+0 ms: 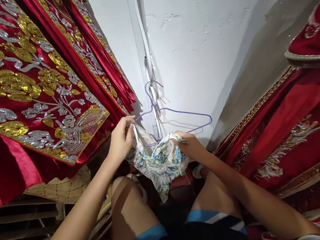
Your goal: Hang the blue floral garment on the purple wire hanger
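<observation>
A white garment with a blue and green floral print [163, 162] hangs between my two hands. My left hand [123, 134] is closed on its left shoulder edge, close to the left arm of a purple wire hanger [187, 112]. With fingers pinched, my right hand [188, 143] grips the other shoulder edge, below the hanger's right arm. The hanger's hook is at a white cable or strip [146, 46] on the wall. Its left arm passes behind my left fingers, and part of its lower bar is behind the cloth.
Red cloth with gold and silver sequins [33, 82] hangs at the left. More red embroidered cloth [284, 135] lies along the right side. A white wall [193, 53] with chipped paint stands ahead. Wooden slats [23, 218] show at the lower left. My knees are below the garment.
</observation>
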The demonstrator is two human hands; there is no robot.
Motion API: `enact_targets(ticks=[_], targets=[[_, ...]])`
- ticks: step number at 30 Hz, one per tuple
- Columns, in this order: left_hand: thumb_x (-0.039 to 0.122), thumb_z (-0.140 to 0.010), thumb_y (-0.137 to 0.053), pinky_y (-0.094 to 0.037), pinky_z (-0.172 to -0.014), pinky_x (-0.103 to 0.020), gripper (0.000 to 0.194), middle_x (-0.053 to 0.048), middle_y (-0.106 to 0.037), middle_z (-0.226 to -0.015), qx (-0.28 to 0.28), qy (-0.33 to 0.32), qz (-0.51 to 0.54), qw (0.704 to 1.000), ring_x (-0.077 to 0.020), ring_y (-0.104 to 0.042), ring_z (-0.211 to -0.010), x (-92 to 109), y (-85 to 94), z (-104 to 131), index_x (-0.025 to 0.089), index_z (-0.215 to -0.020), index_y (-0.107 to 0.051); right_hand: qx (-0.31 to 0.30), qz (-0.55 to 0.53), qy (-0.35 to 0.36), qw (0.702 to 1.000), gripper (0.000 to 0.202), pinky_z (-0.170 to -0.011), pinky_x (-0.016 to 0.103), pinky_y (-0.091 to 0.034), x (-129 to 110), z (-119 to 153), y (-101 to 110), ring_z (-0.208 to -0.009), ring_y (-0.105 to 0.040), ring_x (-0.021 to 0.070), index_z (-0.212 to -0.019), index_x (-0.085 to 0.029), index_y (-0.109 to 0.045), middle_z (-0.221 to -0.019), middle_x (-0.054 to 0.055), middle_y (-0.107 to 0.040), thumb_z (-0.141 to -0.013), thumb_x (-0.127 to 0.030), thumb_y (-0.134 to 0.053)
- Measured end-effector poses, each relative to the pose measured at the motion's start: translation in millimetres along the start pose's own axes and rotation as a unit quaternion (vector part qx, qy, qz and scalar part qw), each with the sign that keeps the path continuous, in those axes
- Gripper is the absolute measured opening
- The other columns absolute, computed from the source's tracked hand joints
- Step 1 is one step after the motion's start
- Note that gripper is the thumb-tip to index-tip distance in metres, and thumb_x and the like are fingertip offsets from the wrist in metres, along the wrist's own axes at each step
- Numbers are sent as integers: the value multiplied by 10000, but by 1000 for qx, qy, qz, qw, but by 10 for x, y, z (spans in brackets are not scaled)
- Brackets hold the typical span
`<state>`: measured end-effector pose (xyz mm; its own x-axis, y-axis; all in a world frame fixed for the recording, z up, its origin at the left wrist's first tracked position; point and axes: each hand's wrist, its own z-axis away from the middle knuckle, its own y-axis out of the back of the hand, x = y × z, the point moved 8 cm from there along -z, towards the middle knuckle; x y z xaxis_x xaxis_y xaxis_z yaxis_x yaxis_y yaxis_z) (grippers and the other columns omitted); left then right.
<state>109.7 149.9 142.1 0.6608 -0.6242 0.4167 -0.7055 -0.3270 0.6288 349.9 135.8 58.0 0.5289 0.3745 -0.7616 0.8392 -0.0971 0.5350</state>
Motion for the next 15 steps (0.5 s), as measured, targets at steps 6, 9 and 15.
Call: enact_targets(ticks=[6, 9, 15], targets=[[244, -963, -424, -487, -866, -325, 291, -82, -710, -1036, 1, 22, -11, 1000, -211, -655, -942, -214, 21, -60, 172, -1144, -640, 143, 31, -91, 985, 553, -659, 310, -462, 205, -81, 1031, -710, -593, 217, -1246, -157, -654, -778, 34, -680, -749, -399, -682], [236, -948, -438, -484, -851, -312, 273, -70, -721, -1013, -1, 26, -6, 1000, -204, -655, -918, -229, 79, -60, 172, -1072, -672, -96, 28, -84, 991, 376, -668, 308, -469, 128, -131, 1022, -763, -620, 242, -902, -155, -754, -796, 53, -705, -768, -500, -691], [136, -909, -427, -474, -831, -308, 283, -68, -693, -972, 49, -8, -2, 999, -196, -635, -913, -106, 141, -69, 168, -1014, -687, 65, 72, -35, 995, 424, -663, 287, -452, 30, -274, 1207, -806, -619, 226, -1010, -198, -699, -915, 61, -707, -780, -554, -700]])
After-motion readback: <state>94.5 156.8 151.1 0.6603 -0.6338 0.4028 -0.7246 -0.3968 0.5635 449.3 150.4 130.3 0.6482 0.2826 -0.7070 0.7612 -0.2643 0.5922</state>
